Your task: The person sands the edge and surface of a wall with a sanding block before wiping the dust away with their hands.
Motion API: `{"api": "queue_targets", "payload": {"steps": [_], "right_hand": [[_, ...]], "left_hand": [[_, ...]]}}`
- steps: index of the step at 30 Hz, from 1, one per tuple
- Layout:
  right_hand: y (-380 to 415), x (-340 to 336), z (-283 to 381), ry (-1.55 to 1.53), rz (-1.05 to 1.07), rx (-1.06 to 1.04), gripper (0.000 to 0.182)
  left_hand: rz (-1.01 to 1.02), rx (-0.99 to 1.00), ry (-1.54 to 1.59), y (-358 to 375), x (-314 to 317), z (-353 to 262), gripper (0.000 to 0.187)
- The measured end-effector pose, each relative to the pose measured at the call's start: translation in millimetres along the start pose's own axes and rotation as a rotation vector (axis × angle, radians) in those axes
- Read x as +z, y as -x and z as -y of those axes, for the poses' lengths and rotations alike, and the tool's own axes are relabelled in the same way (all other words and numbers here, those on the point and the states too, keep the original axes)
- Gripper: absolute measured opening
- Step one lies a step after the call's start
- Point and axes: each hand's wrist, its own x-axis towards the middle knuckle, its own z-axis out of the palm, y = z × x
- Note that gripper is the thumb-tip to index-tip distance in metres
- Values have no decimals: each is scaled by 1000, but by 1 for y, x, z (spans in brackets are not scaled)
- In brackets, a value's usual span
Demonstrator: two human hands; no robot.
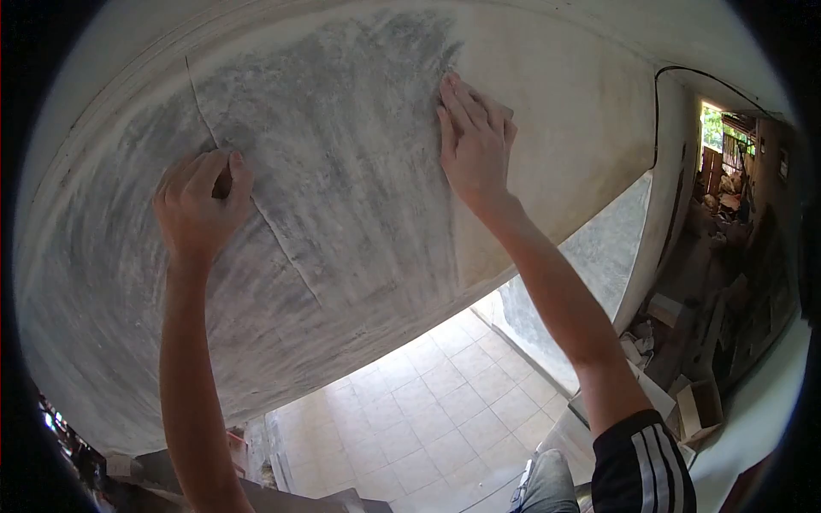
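Observation:
Both my arms reach up to a large plastered surface (342, 128), rubbed grey in the middle and pale cream to the right. My right hand (475, 145) presses flat against it at the edge of the grey patch, fingers together, over what looks like a small sheet (506, 113) whose corner shows beside the fingers. My left hand (201, 205) rests on the surface with its fingers curled. Something dark shows between thumb and fingers, but I cannot make it out. A thin crack line (282, 244) runs diagonally across the plaster, passing under the left hand.
Below lies a tiled floor (428, 410). A grey wall panel (599, 256) stands to the right, with cardboard boxes (697, 410) and clutter past it toward a bright doorway (714, 128). A black cable (657, 111) runs along the upper right wall.

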Motion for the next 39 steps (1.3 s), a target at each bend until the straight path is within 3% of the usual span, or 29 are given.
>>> {"api": "queue_targets", "payload": {"steps": [2,5,8,11,15,19,22,24,26,29,33,37,39], "right_hand": [[26,-4,3,26,25,22,40],[120,-30,1,17,182,73,42],[114,-30,-6,-7,140,10,41],[44,-10,-2,61,27,-59,40],[3,2,6,-62,-86,-5,38],[119,-19,3,-45,182,126,41],[123,-25,-4,-48,133,18,44],[81,-23,-5,106,124,-53,43],[31,-12,-1,4,52,-5,40],[17,-8,8,-31,19,46,41],[126,-22,3,8,133,78,39],[108,-27,-6,31,116,-14,40],[45,-7,-1,68,39,-54,41]], "left_hand": [[70,-30,-15,-1,-6,1,11],[-61,47,2,-3,-3,2,18],[-29,9,-14,-2,-3,1,14],[-85,82,14,-2,1,6,11],[-5,3,-3,1,3,2,11],[-5,33,-28,0,-1,4,12],[-59,46,-40,-5,-1,9,12],[-44,39,-11,2,1,0,13],[-26,7,-2,-1,0,0,13],[48,-42,-6,2,0,4,12],[-67,70,7,-3,-1,7,14],[-55,40,0,-3,-1,4,14],[-28,10,-16,0,-1,3,15]]}}
